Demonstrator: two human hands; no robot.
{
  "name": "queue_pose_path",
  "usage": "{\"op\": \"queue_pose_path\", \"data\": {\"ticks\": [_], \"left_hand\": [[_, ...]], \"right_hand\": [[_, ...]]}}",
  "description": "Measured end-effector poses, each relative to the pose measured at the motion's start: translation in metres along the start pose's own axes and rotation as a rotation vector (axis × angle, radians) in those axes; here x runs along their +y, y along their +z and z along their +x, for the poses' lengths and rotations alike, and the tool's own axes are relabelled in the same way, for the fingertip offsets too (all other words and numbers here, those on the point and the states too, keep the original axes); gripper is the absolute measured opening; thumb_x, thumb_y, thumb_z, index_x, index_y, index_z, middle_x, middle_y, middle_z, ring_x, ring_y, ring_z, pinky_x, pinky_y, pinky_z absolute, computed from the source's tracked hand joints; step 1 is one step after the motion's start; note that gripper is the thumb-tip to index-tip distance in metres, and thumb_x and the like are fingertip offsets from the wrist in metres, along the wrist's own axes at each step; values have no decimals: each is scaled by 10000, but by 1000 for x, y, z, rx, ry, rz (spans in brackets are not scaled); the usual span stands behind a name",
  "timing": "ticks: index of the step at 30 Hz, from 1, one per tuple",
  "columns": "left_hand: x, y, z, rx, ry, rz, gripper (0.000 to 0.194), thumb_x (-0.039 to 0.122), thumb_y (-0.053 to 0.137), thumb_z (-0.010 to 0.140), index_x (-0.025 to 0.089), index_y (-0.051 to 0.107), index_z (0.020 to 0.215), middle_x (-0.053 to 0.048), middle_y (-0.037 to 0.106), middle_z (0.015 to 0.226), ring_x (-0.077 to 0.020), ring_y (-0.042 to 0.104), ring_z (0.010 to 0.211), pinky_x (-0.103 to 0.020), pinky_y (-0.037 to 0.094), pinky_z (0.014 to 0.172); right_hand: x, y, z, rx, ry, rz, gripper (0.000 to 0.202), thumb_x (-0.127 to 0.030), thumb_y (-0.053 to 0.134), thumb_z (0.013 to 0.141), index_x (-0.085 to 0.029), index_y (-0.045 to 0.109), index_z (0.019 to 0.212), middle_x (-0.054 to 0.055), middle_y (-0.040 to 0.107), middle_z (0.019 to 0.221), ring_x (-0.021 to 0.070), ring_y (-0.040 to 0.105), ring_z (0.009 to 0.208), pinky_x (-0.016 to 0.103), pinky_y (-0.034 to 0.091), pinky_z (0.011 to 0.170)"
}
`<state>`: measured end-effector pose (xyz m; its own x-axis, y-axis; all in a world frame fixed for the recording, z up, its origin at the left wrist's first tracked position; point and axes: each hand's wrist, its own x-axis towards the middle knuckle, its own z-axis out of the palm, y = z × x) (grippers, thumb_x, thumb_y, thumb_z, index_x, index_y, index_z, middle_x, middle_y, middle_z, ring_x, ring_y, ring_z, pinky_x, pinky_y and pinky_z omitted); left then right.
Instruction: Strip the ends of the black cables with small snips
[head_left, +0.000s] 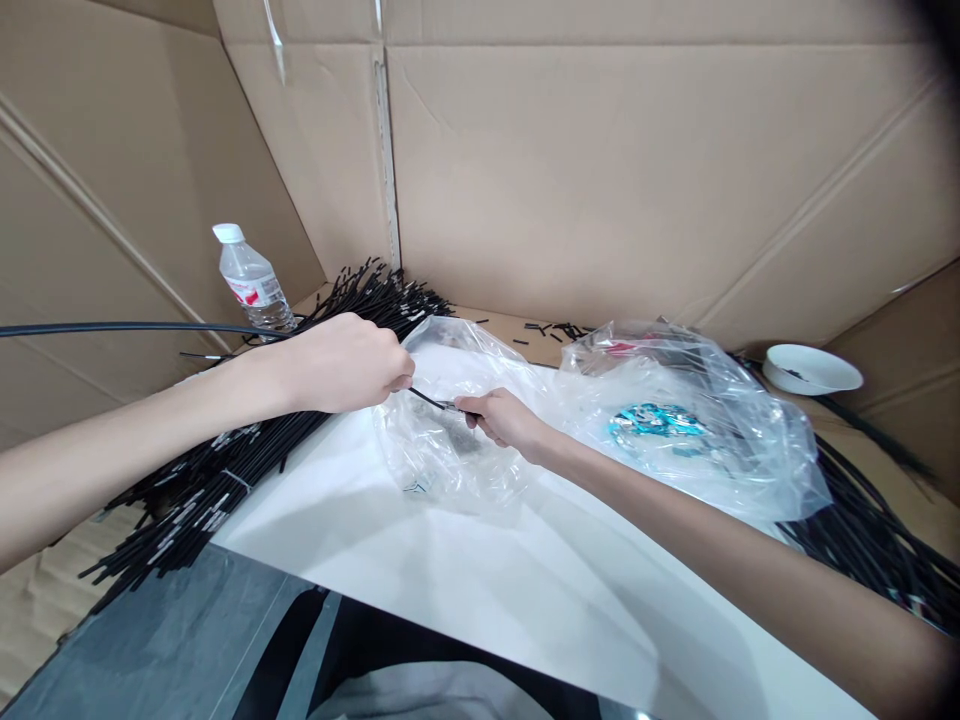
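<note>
Long black flexible cable (127,328): cut off at the left edge; stretch behind the left hand (349,365), hidden. Small dark item (471,416) within the right hand (506,420): mostly concealed. Red-and-white paper bottle label (257,291): print illegible.

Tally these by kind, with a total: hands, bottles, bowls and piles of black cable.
Hands: 2 (left hand, right hand)
Bottle: 1
Bowl: 1
Cable piles: 2 (left pile, right pile)
Total: 6
</note>
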<state>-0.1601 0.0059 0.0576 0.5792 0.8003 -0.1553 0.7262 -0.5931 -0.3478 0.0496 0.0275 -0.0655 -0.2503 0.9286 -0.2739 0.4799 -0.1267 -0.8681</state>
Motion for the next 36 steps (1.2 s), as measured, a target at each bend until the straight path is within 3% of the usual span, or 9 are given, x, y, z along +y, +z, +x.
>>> {"op": "queue_pose_path", "data": {"ticks": [6, 12, 16, 23, 36], "left_hand": [[-1, -1, 0, -14, 2, 56, 261, 174, 506, 917, 226, 748, 834, -32, 679, 711, -199, 591, 605, -307, 236, 593], [-3, -1, -3, 28, 4, 29, 276, 201, 501, 922, 226, 714, 750, -19, 669, 687, -182, 568, 580, -306, 220, 587], [-5, -1, -3, 28, 15, 24, 286, 180, 481, 917, 221, 682, 718, -17, 664, 686, -183, 570, 583, -306, 224, 578], [-4, -4, -4, 33, -2, -40, 293, 192, 485, 925, 212, 682, 709, -23, 673, 693, -179, 574, 583, -307, 245, 595], [-2, -7, -5, 83, 87, -80, 302, 226, 476, 944, 244, 703, 745, -12, 701, 707, -177, 629, 602, -301, 300, 577]], "right_hand": [[-10, -6, -2, 64, -57, -156, 423, -418, 566, 920, -179, 549, 572, -28, 389, 490, 119, 352, 503, 312, 261, 581], [-28, -14, -26, 108, -177, -747, 422, -423, 454, 988, -177, 584, 671, 86, 650, 728, 186, 540, 633, 318, 279, 591], [-33, -17, -40, 152, -226, -948, 397, -401, 433, 1008, -155, 668, 804, 143, 732, 904, 233, 645, 760, 322, 271, 600], [-27, -23, -47, 153, -244, -908, 431, -453, 411, 1015, -155, 668, 837, 124, 722, 859, 225, 633, 750, 320, 260, 582], [-22, -31, -32, 47, -259, -613, 410, -422, 511, 944, -194, 487, 604, 28, 544, 618, 137, 424, 565, 321, 257, 573]]}}
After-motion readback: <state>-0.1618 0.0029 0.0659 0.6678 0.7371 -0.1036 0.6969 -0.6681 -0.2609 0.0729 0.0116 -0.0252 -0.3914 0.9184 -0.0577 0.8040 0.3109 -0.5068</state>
